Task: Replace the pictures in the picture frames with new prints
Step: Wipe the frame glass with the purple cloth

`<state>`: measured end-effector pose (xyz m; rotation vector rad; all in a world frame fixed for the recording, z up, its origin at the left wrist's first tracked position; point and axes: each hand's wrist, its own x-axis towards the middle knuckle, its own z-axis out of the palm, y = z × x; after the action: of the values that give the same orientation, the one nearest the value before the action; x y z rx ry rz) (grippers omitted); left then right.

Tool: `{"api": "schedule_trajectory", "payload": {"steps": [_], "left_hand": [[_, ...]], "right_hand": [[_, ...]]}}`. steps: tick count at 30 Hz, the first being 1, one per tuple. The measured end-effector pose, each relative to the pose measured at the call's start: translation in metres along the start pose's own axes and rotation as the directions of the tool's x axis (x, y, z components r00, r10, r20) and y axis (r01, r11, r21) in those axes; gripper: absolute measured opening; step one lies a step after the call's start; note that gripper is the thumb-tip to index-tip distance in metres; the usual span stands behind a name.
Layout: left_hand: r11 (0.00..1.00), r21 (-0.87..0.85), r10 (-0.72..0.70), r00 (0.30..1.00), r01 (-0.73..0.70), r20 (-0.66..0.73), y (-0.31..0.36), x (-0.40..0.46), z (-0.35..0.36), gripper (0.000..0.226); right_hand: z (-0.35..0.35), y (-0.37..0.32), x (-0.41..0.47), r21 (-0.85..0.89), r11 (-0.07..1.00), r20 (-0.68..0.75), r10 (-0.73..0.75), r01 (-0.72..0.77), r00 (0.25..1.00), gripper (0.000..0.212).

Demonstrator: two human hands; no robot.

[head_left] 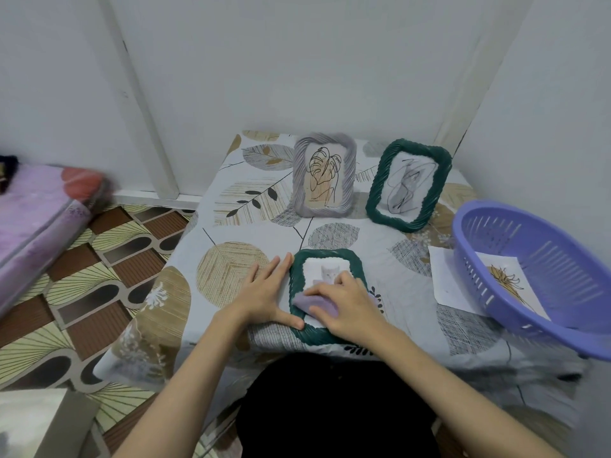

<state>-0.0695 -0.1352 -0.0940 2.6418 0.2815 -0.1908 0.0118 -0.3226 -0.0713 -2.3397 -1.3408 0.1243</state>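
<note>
Flat on the near edge of the counter (390, 302), which is draped in a leaf-print cloth, lies a dark green frame (295, 269) with a twisted, rope-like rim and rounded corners, showing a pale cat picture. Of the two hands, the left hand (264, 294) rests open, fingers straight along the frame's left side, thumb on its lower corner. The right hand (344, 304) presses a soft lilac cloth (315, 305) onto the frame's lower glass, fingers curled over it. Behind stand a grey ribbed frame (325, 175) with a leaf drawing and a second green frame (409, 185), tilted, with a scribbled line drawing. A slotted purple plastic basket (542, 276) at right holds a print (506, 280) and overlaps a white sheet (448, 276).
</note>
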Motion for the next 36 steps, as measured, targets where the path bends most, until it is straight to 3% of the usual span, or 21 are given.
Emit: {"api": "schedule_trajectory", "payload": {"steps": [2, 6, 10, 12, 14, 15, 17, 19, 21, 23, 24, 25, 27, 29, 33, 34, 36], "left_hand": [[1.0, -0.022, -0.011, 1.0, 0.011, -0.004, 0.001, -0.001, 0.0, 0.152], [0.992, -0.117, -0.048, 0.996, 0.056, 0.071, 0.01, -0.004, -0.007, 0.141], [0.968, -0.231, -0.066, 0.987, 0.099, 0.148, 0.031, -0.012, -0.023, 0.116], [0.951, -0.295, -0.058, 0.99, 0.094, 0.13, 0.037, -0.015, -0.025, 0.109], [0.921, -0.375, -0.075, 0.993, 0.104, 0.09, 0.041, -0.019, -0.025, 0.1], [0.903, -0.42, -0.077, 0.996, 0.09, 0.047, 0.044, -0.02, -0.024, 0.093], [0.852, -0.524, -0.082, 0.99, 0.008, -0.117, 0.056, -0.022, -0.023, 0.076], [0.708, -0.7, -0.112, 0.964, -0.093, -0.241, 0.075, -0.023, -0.021, 0.062], [0.427, -0.898, -0.127, 0.975, -0.11, -0.181, 0.092, -0.021, -0.017, 0.057], [0.11, -0.99, -0.101, 0.99, -0.091, -0.102, 0.104, -0.018, -0.014, 0.058], [0.04, -0.991, -0.111, 0.985, -0.125, -0.129, 0.105, -0.016, -0.013, 0.058], [0.061, -0.983, -0.14, 0.974, -0.17, -0.178, 0.101, -0.013, -0.011, 0.059], [0.241, -0.943, -0.211, 0.936, -0.229, -0.281, 0.09, -0.012, -0.011, 0.06], [0.389, -0.9, -0.286, 0.903, -0.198, -0.322, 0.07, -0.018, -0.017, 0.059], [0.659, -0.751, -0.403, 0.824, -0.039, -0.397, 0.005, -0.043, -0.037, 0.051], [0.749, -0.662, -0.387, 0.831, 0.03, -0.4, -0.009, -0.048, -0.038, 0.045], [0.889, -0.331, -0.414, 0.865, 0.317, -0.285, -0.029, -0.055, -0.036, 0.044]], "right_hand": [[0.001, 0.01, -0.013, -0.129, 0.99, -0.017, -0.061, 0.058, 0.998, 0.052], [-0.002, 0.019, -0.027, -0.195, 0.976, -0.038, 0.092, -0.097, 0.995, 0.07], [-0.017, 0.026, -0.027, 0.074, 0.941, -0.045, 0.335, -0.331, 0.941, 0.084], [-0.025, 0.032, -0.027, 0.04, 0.92, -0.025, 0.39, -0.389, 0.92, 0.07], [-0.033, 0.033, -0.026, 0.073, 0.912, -0.008, 0.404, -0.403, 0.915, 0.036], [-0.037, 0.032, -0.025, 0.172, 0.9, -0.023, 0.41, -0.401, 0.912, 0.019], [-0.041, 0.03, -0.024, 0.467, 0.796, -0.079, 0.471, -0.385, 0.879, 0.011], [-0.044, 0.027, -0.02, 0.727, 0.619, -0.128, 0.548, -0.298, 0.827, 0.008], [-0.043, 0.018, -0.016, 0.846, 0.495, -0.137, 0.557, -0.196, 0.819, 0.013], [-0.037, 0.007, -0.011, 0.871, 0.475, -0.151, 0.496, -0.122, 0.855, 0.032], [-0.033, 0.003, -0.01, 0.865, 0.494, -0.161, 0.443, -0.091, 0.882, 0.038], [-0.03, -0.001, -0.007, 0.853, 0.517, -0.161, 0.382, -0.066, 0.91, 0.038], [-0.023, -0.006, -0.005, 0.812, 0.578, -0.116, 0.288, -0.076, 0.951, 0.034], [-0.02, -0.005, -0.003, 0.716, 0.688, -0.093, 0.264, -0.12, 0.96, 0.033], [-0.015, 0.017, -0.005, 0.406, 0.899, -0.191, 0.259, -0.164, 0.947, 0.029], [-0.013, 0.022, -0.007, 0.348, 0.921, -0.208, 0.257, -0.174, 0.944, 0.028], [-0.009, 0.028, -0.01, 0.265, 0.945, -0.234, 0.256, -0.192, 0.938, 0.027]]}}
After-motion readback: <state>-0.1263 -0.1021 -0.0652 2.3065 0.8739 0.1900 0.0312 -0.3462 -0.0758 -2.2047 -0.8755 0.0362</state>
